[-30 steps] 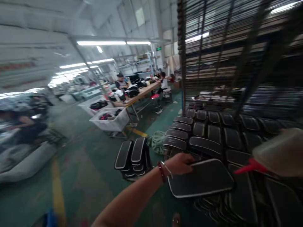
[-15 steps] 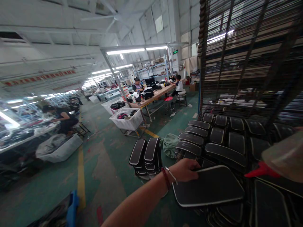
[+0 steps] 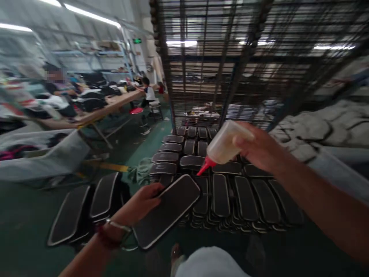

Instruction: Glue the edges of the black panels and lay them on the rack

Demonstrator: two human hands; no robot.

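Observation:
My left hand (image 3: 145,204) grips the edge of a black panel with pale piping (image 3: 170,215), which is tilted in front of me. In my right hand (image 3: 253,146) is a translucent squeeze bottle (image 3: 226,142), tipped down to the left. Its red nozzle (image 3: 206,166) points at the panel's upper right corner; I cannot tell whether the two touch. Below and beyond the bottle lie stacks of similar black panels (image 3: 220,194) in rows. Two more stacks (image 3: 102,196) stand to the left of my left hand.
A tall dark wire rack (image 3: 198,65) rises behind the stacks. On the left, two people sit at a long work table (image 3: 112,104) with a red stool (image 3: 136,110) by it. A white bin (image 3: 57,154) stands nearer. Pale bundles (image 3: 331,123) are piled at right.
My view has swung to the right. My left hand has lifted the panel off the stacks and turned it. The bottle, partly cut off before, has come fully into view above the panel.

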